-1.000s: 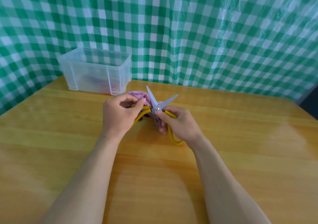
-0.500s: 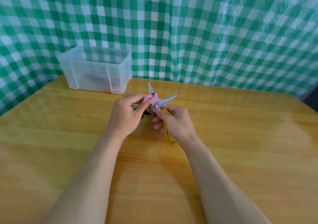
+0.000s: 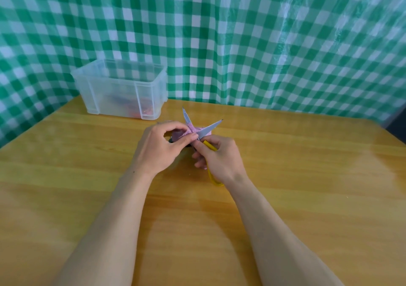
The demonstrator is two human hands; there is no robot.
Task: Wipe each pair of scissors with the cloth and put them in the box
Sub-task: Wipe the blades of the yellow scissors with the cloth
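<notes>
Yellow-handled scissors [image 3: 209,128] are spread wide above the middle of the wooden table [image 3: 307,187], blades pointing away from me. My right hand [image 3: 219,158] grips their yellow handle. A pink cloth [image 3: 191,131] is folded around the left blade near the pivot, pinched there by my left hand [image 3: 160,147]. The clear plastic box [image 3: 119,88] stands at the back left, with red and dark items dimly visible inside. Something dark shows just under my left hand; I cannot tell what it is.
A green and white checked plastic curtain [image 3: 263,44] hangs close behind the table. The table's far right corner meets a dark gap at the right edge.
My left hand brought the pink cloth up from behind the scissors onto the left blade and now pinches it there. The scissors have stayed spread in my right hand.
</notes>
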